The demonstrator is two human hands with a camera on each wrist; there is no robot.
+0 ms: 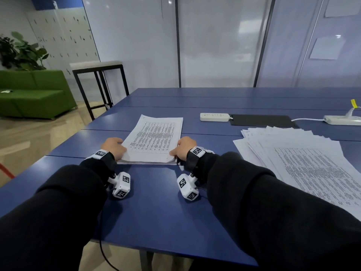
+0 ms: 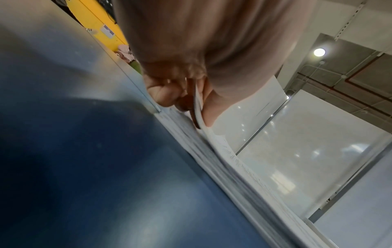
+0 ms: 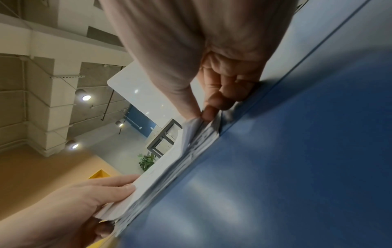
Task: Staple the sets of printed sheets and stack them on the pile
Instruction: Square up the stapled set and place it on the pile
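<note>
The pile of printed sheets [image 1: 154, 139] lies flat on the blue table [image 1: 156, 208], its near edge parallel to the table's front edge with bare blue between. The left hand [image 1: 114, 146] grasps the pile's near left corner, thumb on top, fingers curled under. The right hand [image 1: 183, 147] pinches the near right corner the same way. Right of the pile, well apart, loose sheets [image 1: 304, 163] fan out. Beyond the pile's far right lie a power strip [image 1: 214, 116] and a black pad [image 1: 263, 120].

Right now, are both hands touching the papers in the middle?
Touching. The right wrist view shows the right hand pinching one near corner of the paper stack and the left hand gripping the other.
</note>
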